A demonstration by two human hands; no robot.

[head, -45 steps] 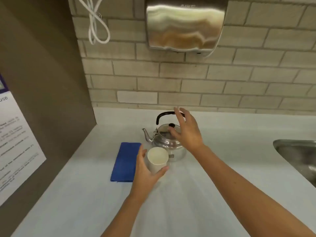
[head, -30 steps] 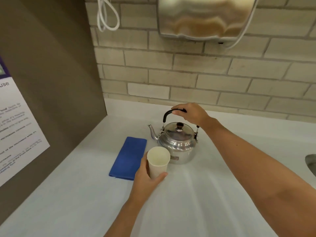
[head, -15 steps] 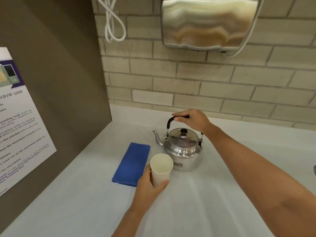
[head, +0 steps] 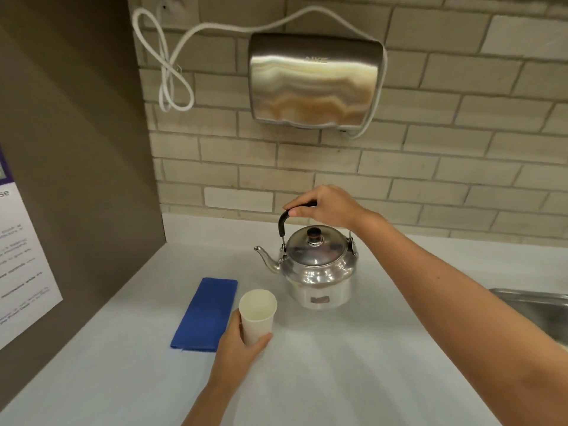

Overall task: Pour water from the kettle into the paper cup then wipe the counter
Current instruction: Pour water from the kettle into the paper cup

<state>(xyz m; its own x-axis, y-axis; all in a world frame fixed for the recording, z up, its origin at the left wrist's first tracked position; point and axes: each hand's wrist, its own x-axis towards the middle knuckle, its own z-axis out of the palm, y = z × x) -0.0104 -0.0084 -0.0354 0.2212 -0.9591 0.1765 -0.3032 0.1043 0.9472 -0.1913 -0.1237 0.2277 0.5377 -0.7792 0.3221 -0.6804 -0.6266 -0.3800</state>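
A shiny metal kettle (head: 318, 272) with a black handle and lid knob stands upright on the white counter (head: 338, 379), its spout pointing left. My right hand (head: 325, 207) is closed around the top of its handle. A white paper cup (head: 257, 315) stands just in front of the kettle, to its left, and looks empty. My left hand (head: 241, 342) wraps around the cup's lower part. A folded blue cloth (head: 206, 313) lies flat on the counter to the left of the cup.
A steel hand dryer (head: 313, 81) with a looped white cord (head: 167, 66) hangs on the brick wall above the kettle. A brown side panel with a printed notice (head: 18, 272) closes the left. A steel sink edge (head: 534, 302) shows at the right.
My right hand reached from above the lid to the kettle's handle and closed on it. My left hand kept hold of the cup. The view tilted upward.
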